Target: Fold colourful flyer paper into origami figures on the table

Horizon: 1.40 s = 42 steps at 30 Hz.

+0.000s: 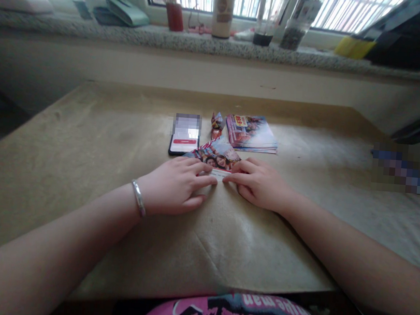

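Observation:
A folded printed leaflet (219, 156) with a photo of people and a white strip along its near edge lies on the table between my hands. My left hand (177, 184), with a silver bracelet on its wrist, rests its spread fingertips on the leaflet's left side, the thumb apart on the table. From the right, my right hand (259, 183) presses its extended fingertips on the other side of the same paper. Neither hand closes around it. Just beyond are a phone (184, 146) with a lit screen and a small folded paper piece (217, 124).
A stack of similar leaflets (253, 134) sits beyond my right hand. The table (85, 167) has a pale brown cover. Bottles, including a red one (175, 15), and other items line the stone windowsill (190, 42). A blurred item (405, 170) lies at the right.

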{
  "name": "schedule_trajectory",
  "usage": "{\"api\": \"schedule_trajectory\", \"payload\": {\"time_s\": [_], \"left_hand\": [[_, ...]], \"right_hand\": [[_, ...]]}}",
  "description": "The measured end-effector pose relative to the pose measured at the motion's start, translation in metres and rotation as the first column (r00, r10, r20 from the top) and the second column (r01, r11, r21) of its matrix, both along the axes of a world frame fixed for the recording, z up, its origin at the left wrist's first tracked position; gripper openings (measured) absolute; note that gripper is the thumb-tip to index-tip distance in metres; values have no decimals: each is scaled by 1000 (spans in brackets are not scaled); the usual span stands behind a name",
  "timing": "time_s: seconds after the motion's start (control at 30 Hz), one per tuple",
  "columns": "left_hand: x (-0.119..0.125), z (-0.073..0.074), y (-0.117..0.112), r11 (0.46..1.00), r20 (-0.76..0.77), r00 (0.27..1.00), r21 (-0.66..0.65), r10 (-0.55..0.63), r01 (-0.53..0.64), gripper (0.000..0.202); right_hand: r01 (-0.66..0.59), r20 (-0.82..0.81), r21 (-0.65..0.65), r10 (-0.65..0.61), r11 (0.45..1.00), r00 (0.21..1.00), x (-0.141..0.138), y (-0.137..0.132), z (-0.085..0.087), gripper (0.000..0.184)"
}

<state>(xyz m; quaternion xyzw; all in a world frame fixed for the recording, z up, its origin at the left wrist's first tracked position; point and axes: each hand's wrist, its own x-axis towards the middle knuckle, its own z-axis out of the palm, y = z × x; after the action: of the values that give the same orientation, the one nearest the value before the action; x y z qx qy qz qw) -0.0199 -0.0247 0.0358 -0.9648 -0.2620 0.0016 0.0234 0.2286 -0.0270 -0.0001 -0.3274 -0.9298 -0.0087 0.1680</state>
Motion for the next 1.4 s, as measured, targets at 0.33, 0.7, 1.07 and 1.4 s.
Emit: {"api": "schedule_trajectory", "payload": {"time_s": [0.33, 0.7, 1.07, 1.4], "left_hand": [[-8, 6, 4, 993, -17, 1000, -120, -22, 20, 42], [-14, 14, 6, 981, 13, 1000, -192, -27, 29, 37], [-17, 15, 9, 975, 15, 999, -220, -29, 32, 33], [-20, 18, 11, 963, 26, 1000, -270, -14, 20, 33]], "right_hand": [[-4, -9, -8, 4, 1000, 1000, 3, 1, -2, 33], [-13, -15, -24, 12, 1000, 1000, 5, 2, -3, 35], [-23, -17, -5, 23, 1000, 1000, 5, 2, -3, 35], [-34, -24, -11, 34, 999, 999, 7, 1, -3, 35]]}}
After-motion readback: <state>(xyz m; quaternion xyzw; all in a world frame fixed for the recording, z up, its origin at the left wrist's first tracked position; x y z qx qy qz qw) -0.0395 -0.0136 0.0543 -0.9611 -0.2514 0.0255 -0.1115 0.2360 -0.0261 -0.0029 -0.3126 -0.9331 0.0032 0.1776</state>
